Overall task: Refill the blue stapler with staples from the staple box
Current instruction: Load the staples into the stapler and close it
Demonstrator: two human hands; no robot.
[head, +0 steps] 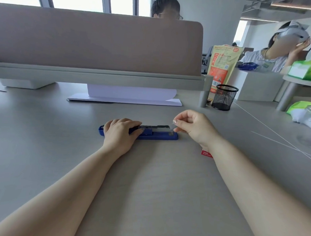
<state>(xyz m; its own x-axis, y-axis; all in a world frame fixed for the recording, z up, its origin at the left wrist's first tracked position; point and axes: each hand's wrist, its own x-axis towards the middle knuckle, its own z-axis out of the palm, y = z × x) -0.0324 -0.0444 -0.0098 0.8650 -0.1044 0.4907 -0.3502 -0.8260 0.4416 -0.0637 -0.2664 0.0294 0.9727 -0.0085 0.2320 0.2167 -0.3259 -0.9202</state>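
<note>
The blue stapler [157, 135] lies lengthwise on the grey desk [148, 180], its metal staple channel exposed along the top. My left hand [121, 132] rests over its left half and grips it. My right hand [193, 125] hovers at the stapler's right end, thumb and forefinger pinched on a small silvery strip of staples [172, 126] right above the channel's tip. A red staple box [206, 153] peeks out from under my right wrist, mostly hidden.
A black mesh pen cup [224, 97] stands at the back right beside an orange snack bag [223, 65]. A beige divider [97, 42] with a white stand [127, 98] closes off the far side. Thin white cords [275, 135] cross the desk at right. Two people sit beyond.
</note>
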